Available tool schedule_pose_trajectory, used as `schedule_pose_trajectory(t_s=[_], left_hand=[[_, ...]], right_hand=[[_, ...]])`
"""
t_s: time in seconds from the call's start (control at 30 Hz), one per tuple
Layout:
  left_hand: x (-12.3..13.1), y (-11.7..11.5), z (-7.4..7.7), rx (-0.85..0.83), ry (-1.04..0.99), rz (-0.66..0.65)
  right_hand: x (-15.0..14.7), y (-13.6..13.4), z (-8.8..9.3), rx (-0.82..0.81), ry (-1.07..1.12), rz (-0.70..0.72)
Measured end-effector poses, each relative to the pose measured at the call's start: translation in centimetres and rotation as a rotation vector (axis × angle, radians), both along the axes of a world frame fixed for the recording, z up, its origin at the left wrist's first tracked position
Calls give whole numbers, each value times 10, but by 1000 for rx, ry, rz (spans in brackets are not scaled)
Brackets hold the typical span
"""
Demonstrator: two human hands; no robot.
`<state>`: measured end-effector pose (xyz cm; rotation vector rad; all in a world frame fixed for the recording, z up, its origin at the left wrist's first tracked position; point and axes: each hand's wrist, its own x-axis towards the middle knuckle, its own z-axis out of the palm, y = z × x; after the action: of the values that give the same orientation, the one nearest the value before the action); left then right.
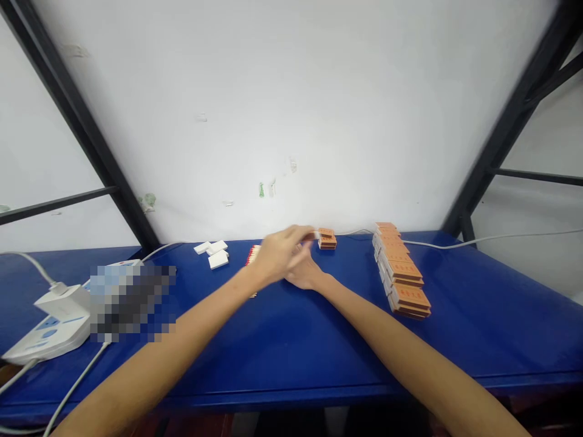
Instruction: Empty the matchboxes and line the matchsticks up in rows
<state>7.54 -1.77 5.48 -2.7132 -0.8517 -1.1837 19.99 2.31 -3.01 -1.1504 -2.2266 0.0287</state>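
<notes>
"Where your left hand (276, 255) overlaps your right hand (306, 272) above the blue desk (291, 352), what do they hold?"

"Your left fingers curl over, but blur and overlap hide the grip; I cannot tell how far open either hand is or whether it holds anything."

"And your matches (251, 255)?"

"Red-headed, they lie just beside your left hand, which partly hides them. Near your right hand sits a small matchbox stack (327, 243); farther right, a long matchbox block (401, 267); to the left, small white boxes (218, 260)."
</notes>
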Motion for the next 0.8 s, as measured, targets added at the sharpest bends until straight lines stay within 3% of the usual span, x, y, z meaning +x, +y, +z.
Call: schedule_pose_trajectory(t_s=[0.13, 0.27, 0.37, 0.53, 0.67, 0.8], left_hand=[[-95, 13, -22, -151, -12, 199], [-140, 11, -50, -244, -25, 289], [-144, 5, -59, -294, -69, 276], [-132, -3, -57, -271, -36, 216], [-128, -6, -58, -275, -5, 216], [-131, -5, -59, -261, 2, 225]], right_hand=[[-4, -10, 10, 3, -53, 32], [-16, -23, 11, -51, -53, 164], [-21, -29, 6, -113, -13, 178], [-24, -28, 9, -202, -8, 163], [-27, -50, 53, -244, -54, 154], [9, -125, 106, -136, 18, 61]])
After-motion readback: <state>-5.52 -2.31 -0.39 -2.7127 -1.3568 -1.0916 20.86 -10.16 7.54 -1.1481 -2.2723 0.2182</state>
